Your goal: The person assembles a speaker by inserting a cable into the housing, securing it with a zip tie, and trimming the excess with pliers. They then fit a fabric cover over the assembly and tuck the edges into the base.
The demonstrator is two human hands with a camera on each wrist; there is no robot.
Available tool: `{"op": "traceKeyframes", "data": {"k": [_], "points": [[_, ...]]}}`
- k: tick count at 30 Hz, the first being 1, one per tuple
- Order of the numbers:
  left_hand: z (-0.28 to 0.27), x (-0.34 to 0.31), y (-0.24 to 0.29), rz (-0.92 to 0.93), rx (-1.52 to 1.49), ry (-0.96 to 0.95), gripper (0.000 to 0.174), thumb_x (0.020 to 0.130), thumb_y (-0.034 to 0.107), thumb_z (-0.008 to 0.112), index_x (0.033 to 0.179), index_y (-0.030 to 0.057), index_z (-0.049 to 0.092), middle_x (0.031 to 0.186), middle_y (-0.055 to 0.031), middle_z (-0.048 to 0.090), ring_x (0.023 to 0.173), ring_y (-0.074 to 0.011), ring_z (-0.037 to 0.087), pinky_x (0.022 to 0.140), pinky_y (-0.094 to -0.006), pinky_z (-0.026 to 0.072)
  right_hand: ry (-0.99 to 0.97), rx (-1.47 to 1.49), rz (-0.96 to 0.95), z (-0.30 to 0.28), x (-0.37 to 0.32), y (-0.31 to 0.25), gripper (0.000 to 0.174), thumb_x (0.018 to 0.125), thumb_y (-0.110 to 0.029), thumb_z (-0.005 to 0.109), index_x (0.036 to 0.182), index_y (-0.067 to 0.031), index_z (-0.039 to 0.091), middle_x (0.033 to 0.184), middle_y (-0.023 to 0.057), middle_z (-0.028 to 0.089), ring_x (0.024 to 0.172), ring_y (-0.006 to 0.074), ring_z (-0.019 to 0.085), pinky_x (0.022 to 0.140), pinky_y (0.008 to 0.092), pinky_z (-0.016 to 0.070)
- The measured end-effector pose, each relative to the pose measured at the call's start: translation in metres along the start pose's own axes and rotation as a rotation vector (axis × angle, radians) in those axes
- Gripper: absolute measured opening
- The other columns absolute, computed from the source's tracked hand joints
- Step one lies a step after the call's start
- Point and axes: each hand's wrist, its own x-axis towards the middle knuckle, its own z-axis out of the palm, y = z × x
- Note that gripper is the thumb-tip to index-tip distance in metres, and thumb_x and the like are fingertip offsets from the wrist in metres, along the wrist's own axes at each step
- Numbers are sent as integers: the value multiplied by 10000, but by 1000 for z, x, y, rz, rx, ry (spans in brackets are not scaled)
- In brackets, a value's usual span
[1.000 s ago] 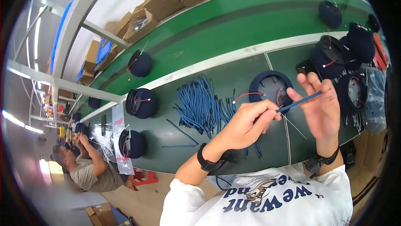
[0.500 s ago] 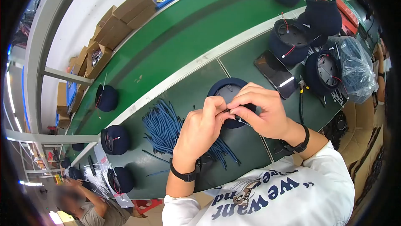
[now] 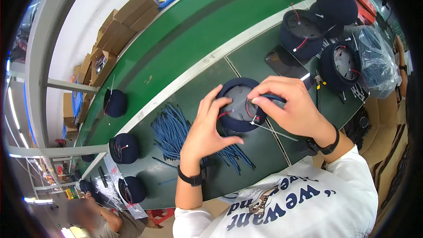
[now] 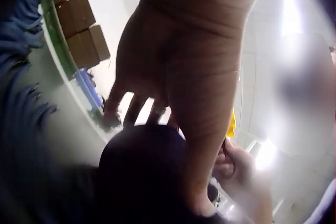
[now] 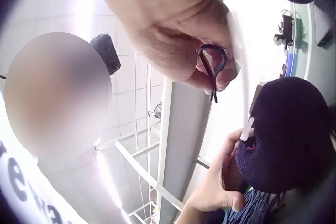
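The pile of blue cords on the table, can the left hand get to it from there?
Probably yes: the pile of blue cords lies close beside the left hand, with nothing seeming to block the way. Its fingers are at the navy cap now, so they'd have to turn away first.

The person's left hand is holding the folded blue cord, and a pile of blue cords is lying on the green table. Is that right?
Not quite: the right hand is holding the folded blue cord, as the head view shows. A pile of blue cords is indeed lying on the green table.
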Motion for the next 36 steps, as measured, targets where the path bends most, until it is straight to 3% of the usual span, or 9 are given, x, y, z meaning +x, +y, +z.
{"op": "traceKeyframes", "data": {"k": [1,6,10,16,19,25,29,32,36], "points": [[4,-7,4,24,70,0,1072,492,251,1073,1422,124,555,1640,-222,348,1408,-484,495,1127,-536,500,-16,-19,15,-4,-6,-4,116,939,-24,737,1051,-17,763,942,120,741,733,218,726,656,329,551],[18,-18,-17,122,-155,-61,1184,422,230,1092,1458,179,521,1676,-258,299,1449,-478,483,1158,-561,472,-183,-58,243,-11,-34,-39,129,943,-45,726,1069,-51,700,928,126,708,693,313,690,625,403,554],[42,0,-32,213,-238,0,1129,445,214,1079,1423,205,516,1683,-307,284,1482,-524,441,1177,-592,450,-138,-257,106,15,-53,-17,114,933,-74,711,1011,-65,629,896,116,674,786,353,708,655,446,581],[61,-2,-30,366,-6,360,865,519,155,1037,1279,251,633,1603,-348,355,1421,-558,453,1137,-615,462,-167,-308,161,17,-60,-15,133,910,-62,727,1011,-63,640,915,102,690,800,335,718,673,448,589],[63,-6,-35,417,84,423,865,536,143,1027,1296,284,639,1599,-331,370,1429,-544,450,1151,-611,449,-162,-265,147,22,-60,-9,151,901,-53,729,1036,-68,661,933,100,702,820,322,727,666,435,589],[63,-7,-33,413,103,507,849,573,132,1018,1310,325,644,1579,-300,413,1409,-506,463,1158,-585,454,-56,-95,391,30,-54,-9,114,916,-70,775,996,-47,698,851,105,745,783,301,751,672,385,598],[60,-6,-30,410,118,522,866,570,137,1021,1323,335,644,1574,-286,422,1403,-501,467,1156,-572,458,-12,-150,233,34,-58,1,150,917,-51,778,1066,-60,759,840,106,754,740,227,758,622,329,584],[54,-7,-32,380,185,478,995,567,269,1071,1395,313,522,1595,-303,360,1445,-512,450,1149,-576,459,-8,-135,260,31,-54,-5,199,920,-31,759,1115,-72,769,859,109,754,707,228,740,608,329,570],[54,-6,-27,402,167,485,948,551,220,1052,1359,327,570,1580,-284,393,1425,-499,462,1152,-582,457,-29,-137,361,28,-47,-7,154,921,-7,740,1066,-58,750,865,118,750,663,235,714,586,338,549]]}}
